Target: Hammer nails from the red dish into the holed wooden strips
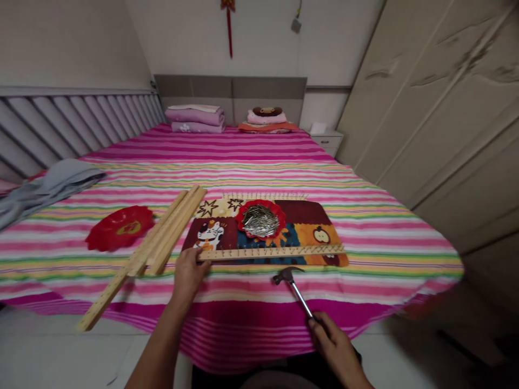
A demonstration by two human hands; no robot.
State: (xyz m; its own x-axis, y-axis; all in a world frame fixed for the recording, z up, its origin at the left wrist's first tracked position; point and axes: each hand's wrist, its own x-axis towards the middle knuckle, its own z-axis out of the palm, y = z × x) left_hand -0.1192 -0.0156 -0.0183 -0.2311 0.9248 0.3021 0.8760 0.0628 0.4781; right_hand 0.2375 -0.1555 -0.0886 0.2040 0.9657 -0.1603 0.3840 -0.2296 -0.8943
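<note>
Head view looks down a double bed [203,173] under a pink striped sheet. The hands are well apart: the left hand [187,274] closes on the end of a wooden strip [271,253] studded with nails along its length, and the right hand [332,343] grips the handle of a hammer [292,286], whose head sits on the sheet just below that strip. The strip lies along the near edge of a patchwork mat [308,235], which carries a red dish [243,208] heaped with nails [259,220]. Left of the mat lie more strips [162,237], a red plate [119,228] and a grey cloth [48,189]. Folded quilts [195,119] sit against the headboard [231,86], with a nightstand [326,141] beyond the bed, a wardrobe [438,108] on the right and a slatted panel [60,129] on the left.
</note>
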